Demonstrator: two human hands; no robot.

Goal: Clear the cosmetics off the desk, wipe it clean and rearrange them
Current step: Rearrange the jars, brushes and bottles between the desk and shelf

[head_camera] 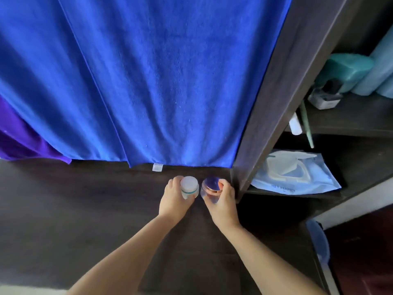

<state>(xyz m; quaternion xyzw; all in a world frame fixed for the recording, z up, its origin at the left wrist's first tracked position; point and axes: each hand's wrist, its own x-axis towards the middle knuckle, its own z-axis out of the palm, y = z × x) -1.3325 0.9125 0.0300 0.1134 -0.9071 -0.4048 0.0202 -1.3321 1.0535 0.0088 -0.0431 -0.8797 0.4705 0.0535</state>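
Hands first: your left hand (174, 194) is wrapped around a white jar (188, 186) with a teal band, fingers curled on its side, and your right hand (222, 199) is closed around a clear jar (209, 187) with a rose-gold rim and a dark reflective lid. Both jars sit side by side, nearly touching, just below the middle of the frame, close under the hem of the blue towel (148, 81) that hangs across the upper half. Whether their bases rest on the dark table (74, 199) or hover just above it cannot be told from this angle.

No other cosmetics show on the table, so you are judged to be either lifting the last pair off or setting the first pair back along the rear edge; the bare surface cannot settle which. On the shelf (350, 124) at the right of the frame lies a pack of wet wipes (297, 177).

If you are placing, lower both jars flat, keep them upright and clear of the towel hem and the shelf's upright panel beside your right hand, then let go together. If clearing, lift straight up before moving off.
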